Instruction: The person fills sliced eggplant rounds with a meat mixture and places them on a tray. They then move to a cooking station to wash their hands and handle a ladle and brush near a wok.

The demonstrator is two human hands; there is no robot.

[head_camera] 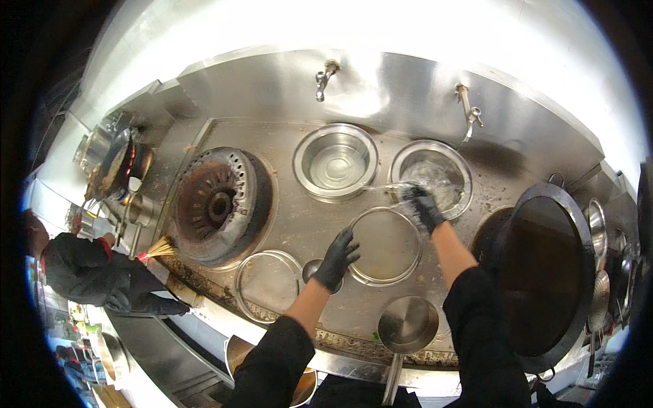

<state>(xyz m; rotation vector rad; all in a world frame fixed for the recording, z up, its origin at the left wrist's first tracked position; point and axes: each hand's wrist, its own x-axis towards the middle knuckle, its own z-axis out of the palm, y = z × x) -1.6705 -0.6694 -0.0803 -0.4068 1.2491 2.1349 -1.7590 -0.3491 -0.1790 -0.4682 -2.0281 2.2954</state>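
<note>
My left hand (337, 259), in a black glove, hovers with fingers apart at the left edge of a metal ring (417, 260) on the steel cooking range. Partly beneath that hand sits a small round metal bowl or ladle head (311, 268). My right hand (422, 204), also gloved, is at the near rim of a steel basin (397, 160) holding stirred-up water. Its fingers are blurred, and a pale streak, perhaps water, runs left from them. Left of this basin stands a second steel basin (301, 160) with rippling water.
Two faucets (326, 79) (467, 109) project from the backsplash. A rusty wok burner (219, 204) stands left, a large dark wok (541, 275) right. A steel saucepan (408, 324) points its handle toward me. Another metal ring (242, 301) lies front left. A co-worker (97, 270) stands far left near flames.
</note>
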